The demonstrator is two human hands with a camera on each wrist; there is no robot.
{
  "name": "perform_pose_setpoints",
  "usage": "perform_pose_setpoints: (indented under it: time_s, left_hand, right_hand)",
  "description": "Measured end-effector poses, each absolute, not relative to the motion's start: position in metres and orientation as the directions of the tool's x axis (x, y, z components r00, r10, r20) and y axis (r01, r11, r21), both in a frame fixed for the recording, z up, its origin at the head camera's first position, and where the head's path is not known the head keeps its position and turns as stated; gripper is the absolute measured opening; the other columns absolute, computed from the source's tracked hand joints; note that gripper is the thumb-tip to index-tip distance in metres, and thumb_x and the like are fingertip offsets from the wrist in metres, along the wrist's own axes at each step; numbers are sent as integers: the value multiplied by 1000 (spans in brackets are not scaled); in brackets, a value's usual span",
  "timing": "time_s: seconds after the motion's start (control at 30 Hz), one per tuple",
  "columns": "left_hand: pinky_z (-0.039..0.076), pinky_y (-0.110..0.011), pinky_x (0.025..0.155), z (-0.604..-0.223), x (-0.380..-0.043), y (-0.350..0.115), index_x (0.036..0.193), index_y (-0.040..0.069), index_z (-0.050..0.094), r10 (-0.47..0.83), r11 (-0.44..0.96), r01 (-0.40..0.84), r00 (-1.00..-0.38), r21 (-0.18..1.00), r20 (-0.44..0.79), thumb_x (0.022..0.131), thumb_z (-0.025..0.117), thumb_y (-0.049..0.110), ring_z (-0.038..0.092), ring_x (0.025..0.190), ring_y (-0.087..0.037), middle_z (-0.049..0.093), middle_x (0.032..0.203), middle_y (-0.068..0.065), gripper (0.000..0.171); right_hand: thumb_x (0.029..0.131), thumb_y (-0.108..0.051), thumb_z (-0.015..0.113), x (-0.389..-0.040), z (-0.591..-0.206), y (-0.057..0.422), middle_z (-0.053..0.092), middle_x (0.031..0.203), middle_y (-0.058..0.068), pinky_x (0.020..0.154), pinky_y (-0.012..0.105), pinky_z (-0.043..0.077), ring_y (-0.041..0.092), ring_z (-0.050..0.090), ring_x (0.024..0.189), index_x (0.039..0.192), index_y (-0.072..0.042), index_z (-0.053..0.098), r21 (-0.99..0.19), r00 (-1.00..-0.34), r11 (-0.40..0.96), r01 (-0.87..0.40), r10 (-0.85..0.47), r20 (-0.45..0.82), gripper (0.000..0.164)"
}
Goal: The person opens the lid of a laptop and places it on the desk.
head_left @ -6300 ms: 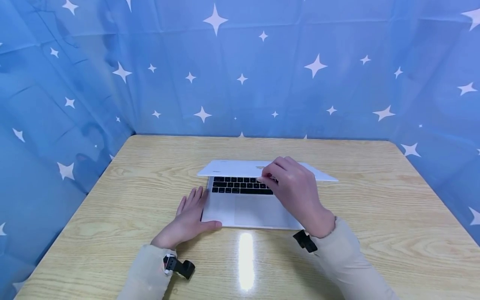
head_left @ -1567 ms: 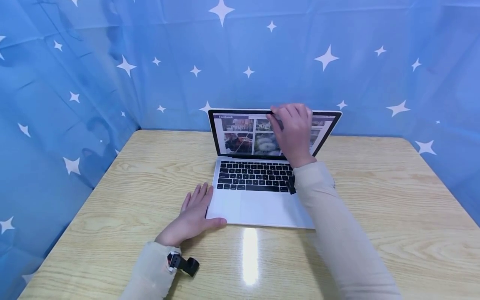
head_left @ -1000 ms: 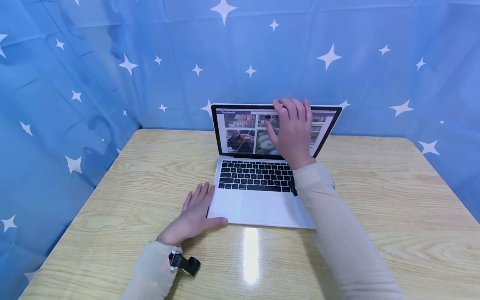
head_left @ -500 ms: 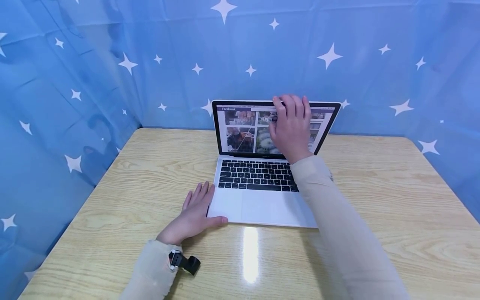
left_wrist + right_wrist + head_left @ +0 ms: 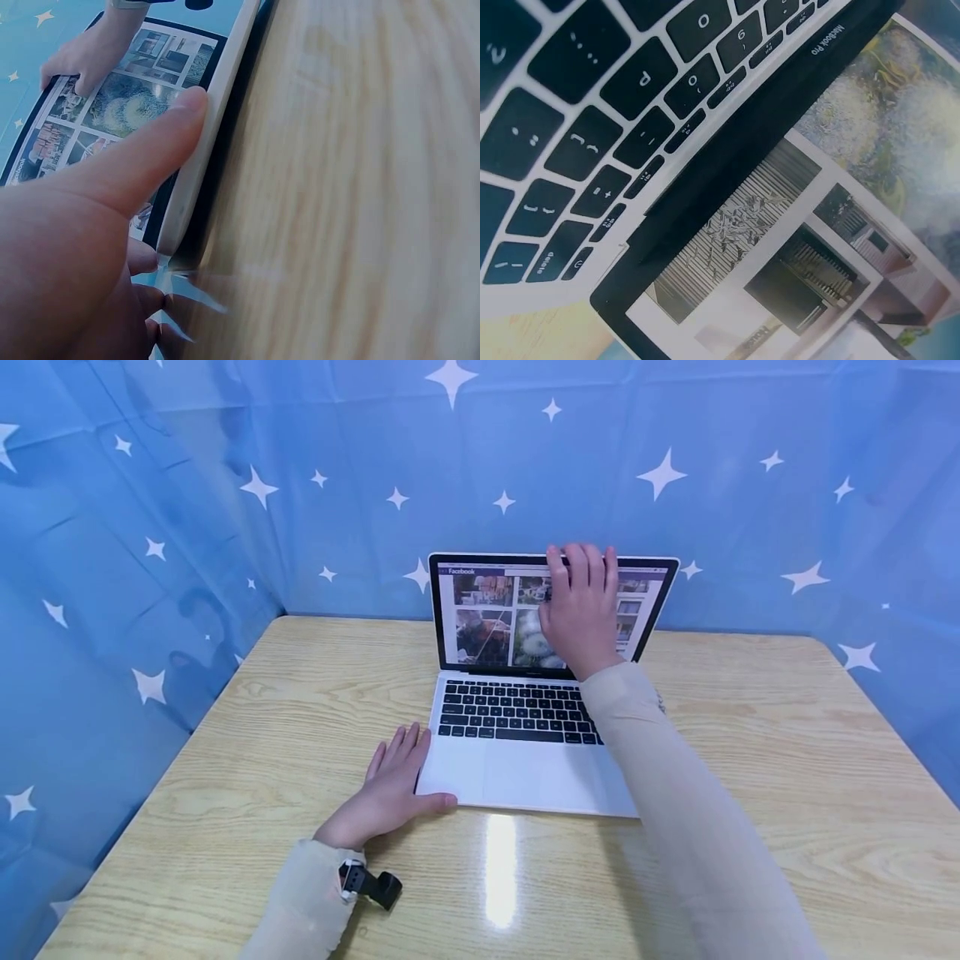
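Observation:
A silver laptop (image 5: 517,768) stands unfolded on the wooden table, its lit screen (image 5: 483,618) showing a page of pictures. My right hand (image 5: 585,606) grips the top edge of the screen, fingers reaching over the rim and thumb on the display side. At the front left corner of the base lies my left hand (image 5: 386,789), fingers straight along the side and thumb at the front edge. In the left wrist view its thumb (image 5: 161,142) lies along that edge. The right wrist view shows the keyboard (image 5: 592,142) and hinge close up; the right fingers are outside it.
Around the laptop spreads the wooden table (image 5: 247,752). A blue curtain (image 5: 337,452) with white stars hangs behind it and along both sides. A black wrist camera (image 5: 382,889) sticks out from the left sleeve over the table.
The laptop lid has gone from nearly closed to upright, tilting farther back over the last second. My right hand rose with it; its fingers moved over the top rim. My left hand stayed at the corner.

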State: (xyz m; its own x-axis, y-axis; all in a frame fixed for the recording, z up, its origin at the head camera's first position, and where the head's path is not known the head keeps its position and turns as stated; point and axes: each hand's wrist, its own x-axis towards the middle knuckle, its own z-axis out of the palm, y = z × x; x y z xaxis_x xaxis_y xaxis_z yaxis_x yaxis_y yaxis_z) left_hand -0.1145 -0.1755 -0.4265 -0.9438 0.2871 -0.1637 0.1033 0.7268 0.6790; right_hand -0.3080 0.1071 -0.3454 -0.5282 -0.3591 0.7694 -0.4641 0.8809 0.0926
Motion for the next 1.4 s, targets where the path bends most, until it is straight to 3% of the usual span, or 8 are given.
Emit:
perform_pose_setpoints:
  time_s: [0.83, 1.13, 1.4]
  left_hand:
    - [-10, -64, 132, -422, -112, -175, 171, -10, 17, 263, 744, 85, -949, 663, -173, 96, 82, 51, -6, 168, -49, 5, 180, -33, 117]
    - [-8, -64, 133, -418, -112, -171, 172, -10, 17, 257, 755, 70, -947, 652, -195, 97, 83, 48, -5, 168, -49, 5, 181, -32, 115]
    - [-7, -65, 133, -417, -112, -169, 172, -9, 17, 260, 756, 72, -945, 651, -197, 98, 83, 48, -4, 168, -49, 6, 181, -32, 115]
  right_hand:
    - [107, -9, 56, -316, -350, 95, 44, 154, 23, 134, 60, 20, 44, 40, 148, 159, -4, 34, 104, -478, 900, -423, -319, 818, 56]
    - [111, -1, 46, -313, -343, 98, 46, 159, 28, 135, 60, 18, 45, 40, 150, 163, 1, 40, 88, -546, 902, -423, -331, 769, 53]
    - [108, 3, 53, -309, -335, 102, 48, 157, 29, 135, 59, 19, 47, 42, 149, 163, 2, 44, 51, -582, 892, -450, -336, 741, 56]
